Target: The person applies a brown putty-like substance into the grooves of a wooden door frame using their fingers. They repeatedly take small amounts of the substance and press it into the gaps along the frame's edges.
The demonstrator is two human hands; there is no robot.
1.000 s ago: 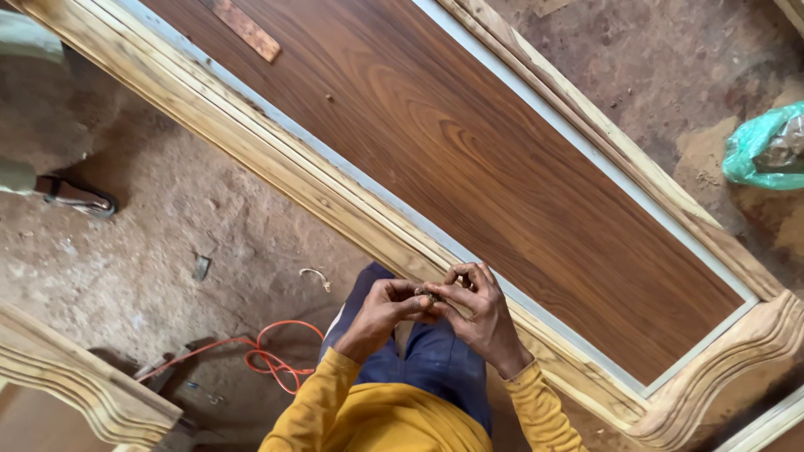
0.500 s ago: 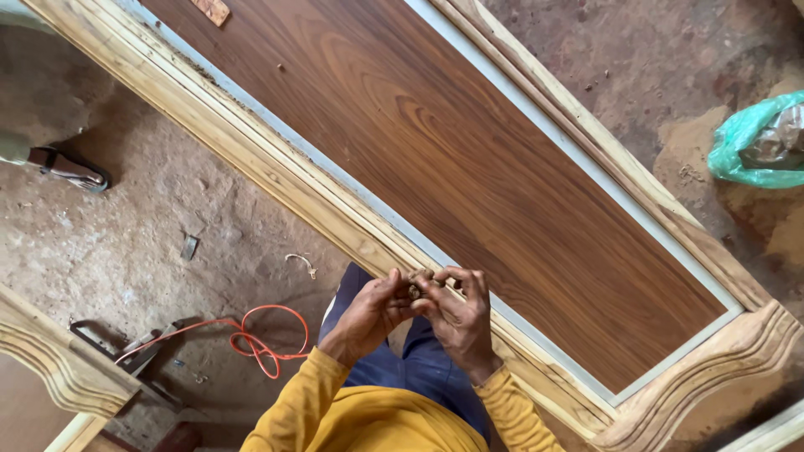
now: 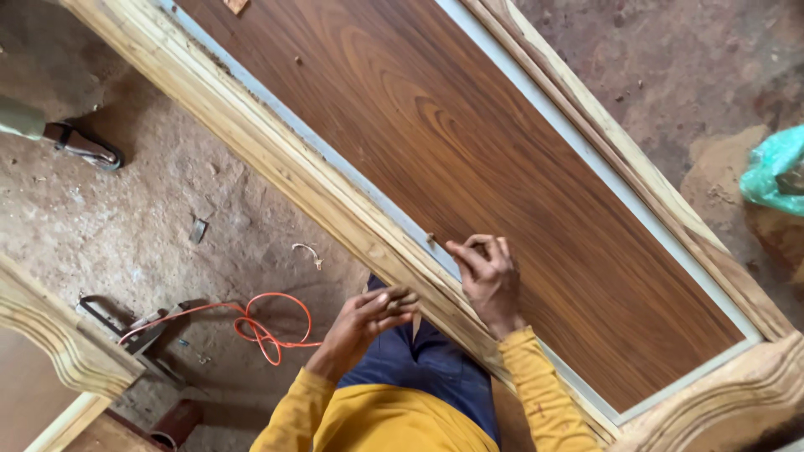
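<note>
A dark wood-grain door panel (image 3: pixel 469 159) lies flat in a pale carved wooden frame (image 3: pixel 276 159), with a light grey strip (image 3: pixel 394 218) between them. My right hand (image 3: pixel 487 280) rests on the panel's near edge, thumb and forefinger pinched by a small dark fastener (image 3: pixel 431 240) at the strip. My left hand (image 3: pixel 373 314) hovers just off the frame's outer side, fingers together and slightly curled; whether it holds anything is hidden. Yellow sleeves and blue trousers show below.
On the dirt floor lie an orange cable (image 3: pixel 264 331), a metal tool (image 3: pixel 134 326) and small scraps. Another person's sandalled foot (image 3: pixel 88 149) is at the left. A second carved frame (image 3: pixel 50 343) sits lower left, a green plastic bag (image 3: pixel 775 172) at the right.
My hands were together over my lap handling something small. They have parted: the right has reached up to the panel's edge, while the left stays lower beside the frame.
</note>
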